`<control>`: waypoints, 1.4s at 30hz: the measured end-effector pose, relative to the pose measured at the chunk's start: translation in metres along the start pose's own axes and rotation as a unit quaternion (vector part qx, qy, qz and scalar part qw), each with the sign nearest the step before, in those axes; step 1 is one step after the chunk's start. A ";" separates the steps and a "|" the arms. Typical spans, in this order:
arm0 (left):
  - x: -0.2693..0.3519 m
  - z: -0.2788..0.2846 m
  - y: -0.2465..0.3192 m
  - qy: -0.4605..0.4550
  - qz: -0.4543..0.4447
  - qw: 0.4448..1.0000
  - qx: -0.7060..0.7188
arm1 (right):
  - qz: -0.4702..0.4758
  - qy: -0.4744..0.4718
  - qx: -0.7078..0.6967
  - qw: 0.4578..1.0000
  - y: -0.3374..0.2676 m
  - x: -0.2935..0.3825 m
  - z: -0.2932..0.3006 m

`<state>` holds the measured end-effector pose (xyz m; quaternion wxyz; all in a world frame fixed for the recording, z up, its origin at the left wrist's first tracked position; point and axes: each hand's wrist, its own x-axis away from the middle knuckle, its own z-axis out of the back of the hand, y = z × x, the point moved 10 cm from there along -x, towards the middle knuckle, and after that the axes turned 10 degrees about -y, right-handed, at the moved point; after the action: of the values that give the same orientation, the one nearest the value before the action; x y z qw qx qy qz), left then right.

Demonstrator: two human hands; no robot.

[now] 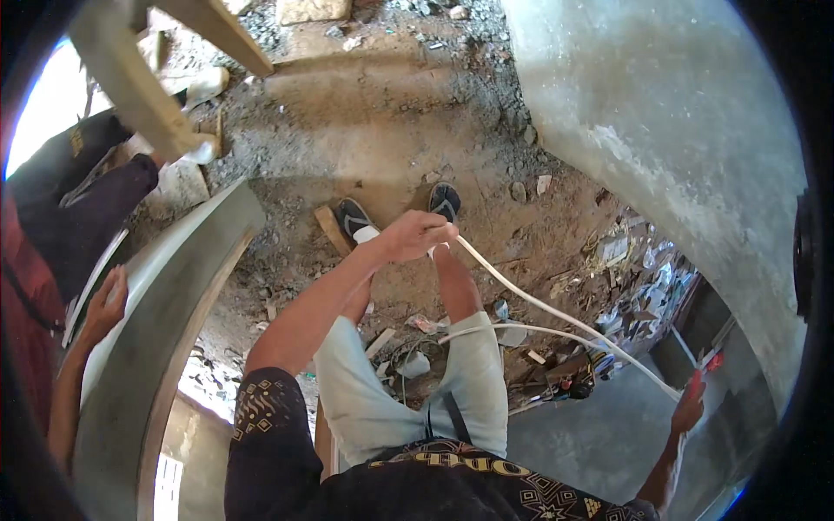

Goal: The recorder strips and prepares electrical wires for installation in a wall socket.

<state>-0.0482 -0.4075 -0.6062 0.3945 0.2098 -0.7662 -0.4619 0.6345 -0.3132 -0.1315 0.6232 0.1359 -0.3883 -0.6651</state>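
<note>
My left hand [420, 236] is raised in front of my knees, its fingers pinching a white cable [541, 303] near one end. From there the cable slants down to my right hand [690, 405], stretched far out to the side. That hand grips the cable together with red-handled pliers [698, 374], whose metal jaws point away from me; their exact type is too small to tell. A second white cable length [531, 327] curves below the first, over my right thigh. Whether both lengths are one piece I cannot tell.
A plastered wall [664, 98] rises on the right, with rubbish [642, 306] along its foot. At left, a co-worker's hand [107, 306] is beside a grey wall ledge [137, 365]. Timber legs [140, 84] stand at upper left. Bare earth floor [365, 117] lies ahead.
</note>
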 end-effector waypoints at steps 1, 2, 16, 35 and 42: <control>-0.008 -0.003 -0.009 -0.005 0.001 1.000 -0.001 | -0.041 -0.053 0.044 0.997 0.015 0.001 -0.013; -0.019 -0.013 0.001 -0.038 -0.063 0.987 -0.143 | -0.087 -0.104 0.087 0.987 0.028 0.003 -0.026; -0.158 0.173 -0.019 0.034 -0.231 0.730 -0.643 | -0.130 0.128 -0.023 0.983 -0.097 -0.079 -0.189; -0.162 0.102 -0.081 0.082 -0.152 0.843 -0.510 | 0.137 -0.325 -0.821 0.450 -0.674 -0.146 -0.097; -0.143 0.135 -0.106 0.105 -0.103 0.854 -0.499 | 0.202 -0.244 -0.814 0.488 -0.734 -0.110 -0.157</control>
<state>-0.0745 -0.2877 -0.7931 0.4748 0.1097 -0.3609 -0.7952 0.2288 -0.3229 -0.7720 0.4545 -0.6810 0.1724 -0.5477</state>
